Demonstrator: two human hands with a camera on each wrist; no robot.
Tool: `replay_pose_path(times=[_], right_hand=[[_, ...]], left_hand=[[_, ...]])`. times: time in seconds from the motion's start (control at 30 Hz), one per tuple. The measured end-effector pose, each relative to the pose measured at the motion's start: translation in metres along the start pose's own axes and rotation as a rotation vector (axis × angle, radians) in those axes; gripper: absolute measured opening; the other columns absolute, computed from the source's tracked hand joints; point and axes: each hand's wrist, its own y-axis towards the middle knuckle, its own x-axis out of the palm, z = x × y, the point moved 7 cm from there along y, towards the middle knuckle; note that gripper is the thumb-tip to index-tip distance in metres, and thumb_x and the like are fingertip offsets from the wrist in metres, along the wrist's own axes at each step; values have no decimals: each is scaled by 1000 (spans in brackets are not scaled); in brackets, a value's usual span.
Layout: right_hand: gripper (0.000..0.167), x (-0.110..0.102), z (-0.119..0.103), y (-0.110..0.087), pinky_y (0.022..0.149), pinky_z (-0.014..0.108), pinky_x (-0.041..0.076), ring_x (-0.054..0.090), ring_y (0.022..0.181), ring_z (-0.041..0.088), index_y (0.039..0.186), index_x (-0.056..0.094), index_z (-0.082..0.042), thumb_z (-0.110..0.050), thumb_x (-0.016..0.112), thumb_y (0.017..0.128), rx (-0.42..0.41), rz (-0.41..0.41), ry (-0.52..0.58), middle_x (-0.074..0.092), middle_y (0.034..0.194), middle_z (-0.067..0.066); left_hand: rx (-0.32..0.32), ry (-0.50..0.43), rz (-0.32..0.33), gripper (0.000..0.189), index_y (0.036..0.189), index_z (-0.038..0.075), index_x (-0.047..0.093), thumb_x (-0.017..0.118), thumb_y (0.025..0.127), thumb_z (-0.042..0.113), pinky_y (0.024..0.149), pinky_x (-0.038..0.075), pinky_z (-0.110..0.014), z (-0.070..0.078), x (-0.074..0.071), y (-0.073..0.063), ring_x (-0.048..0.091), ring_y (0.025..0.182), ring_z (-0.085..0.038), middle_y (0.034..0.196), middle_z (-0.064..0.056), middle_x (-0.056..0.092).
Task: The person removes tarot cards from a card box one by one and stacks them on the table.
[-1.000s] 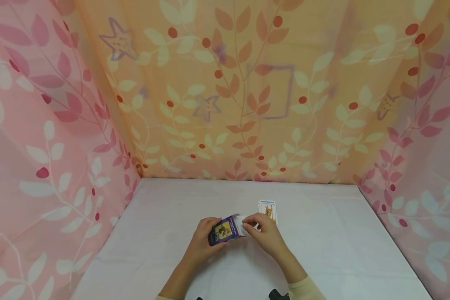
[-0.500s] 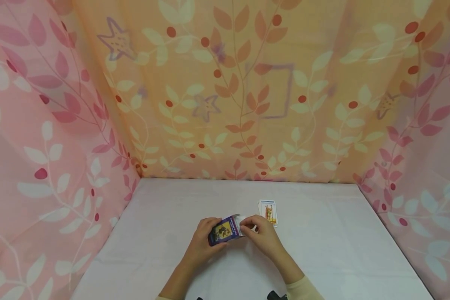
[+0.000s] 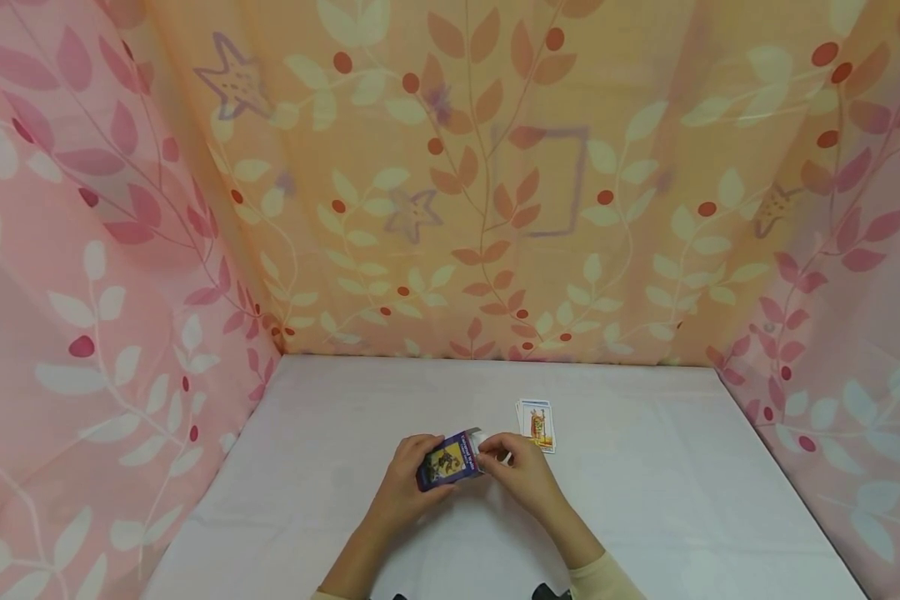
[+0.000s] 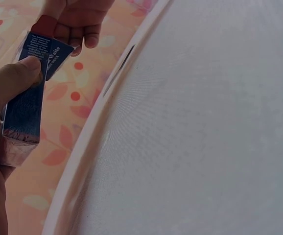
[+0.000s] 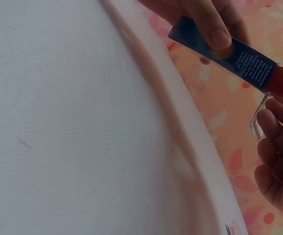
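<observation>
A dark blue card box (image 3: 446,461) with a yellow picture on its front is held tilted above the table. My left hand (image 3: 412,479) grips it from the left, thumb along the near side. In the left wrist view that thumb (image 4: 26,71) presses the blue side panel, which carries small white print. A red end flap (image 5: 280,81) stands out at the box's mouth. My right hand (image 3: 521,473) pinches at this end with thumb and forefinger, the other fingers curled. A pale side flap (image 5: 259,120) shows beside those fingers. The box's inside is hidden.
A small stack of white-bordered picture cards (image 3: 536,425) lies face up just behind my right hand. The white cloth table (image 3: 645,483) is enclosed by an orange leafy curtain (image 3: 450,208) behind and pink ones at both sides.
My right hand has moved slightly left, closer to the box's mouth. Less white shows there, and more of the card stack is uncovered. The left hand keeps its hold.
</observation>
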Motion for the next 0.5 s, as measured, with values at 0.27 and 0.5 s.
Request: replay_pose_path(times=[0.27, 0.5], right_hand=[[13, 1, -2, -2, 68, 24, 47, 56, 75, 5, 94, 73, -20, -20, 83, 85, 19, -2, -14, 67, 82, -13], [12, 3, 2, -1, 68, 23, 47, 56, 75, 6, 95, 73, -22, -20, 82, 87, 59, -16, -13, 65, 82, -13]], left_hand=[[28, -10, 12, 77, 142, 17, 58, 92, 76, 36, 104, 49, -37, -1, 0, 0, 52, 125, -14, 136, 4, 56], [74, 2, 23, 77, 141, 8, 58, 91, 77, 34, 102, 49, -35, 0, 1, 0, 52, 124, -17, 136, 0, 56]])
